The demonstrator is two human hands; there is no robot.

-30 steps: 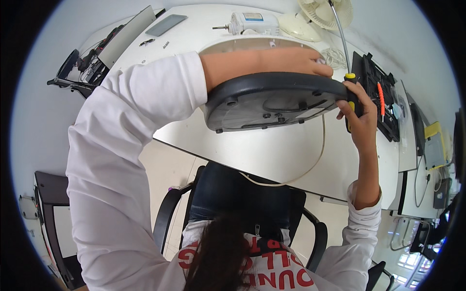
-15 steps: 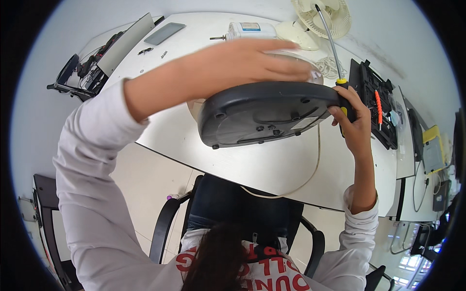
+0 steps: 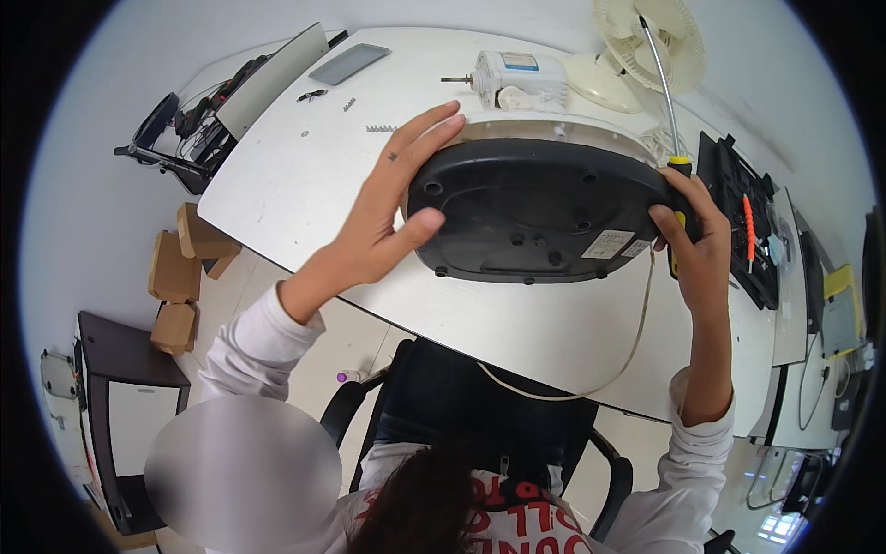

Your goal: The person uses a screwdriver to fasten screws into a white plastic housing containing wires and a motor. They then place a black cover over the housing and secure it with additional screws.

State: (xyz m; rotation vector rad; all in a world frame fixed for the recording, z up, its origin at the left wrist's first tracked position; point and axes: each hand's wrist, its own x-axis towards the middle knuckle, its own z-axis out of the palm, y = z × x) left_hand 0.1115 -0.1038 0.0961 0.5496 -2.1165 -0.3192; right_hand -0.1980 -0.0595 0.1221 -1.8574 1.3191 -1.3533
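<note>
Above the table an appliance base is tilted up. Its oval black underside, with screw holes, small feet and labels, faces me, and a white shell shows behind. My left hand grips its left end, thumb on the black underside and fingers along the rim. At the right end, my right hand holds the base's edge along with a black and yellow screwdriver, whose long shaft points up and away. A pale cord hangs from the base and loops over the table's front edge.
A white motor with a metal shaft lies behind the base, near a cream fan. Small screws and a grey tray lie at the back left. A black tool case with an orange-handled screwdriver is at right.
My left hand has come back from over the top of the base to its left end and now grips it there. The base's underside has turned more toward me.
</note>
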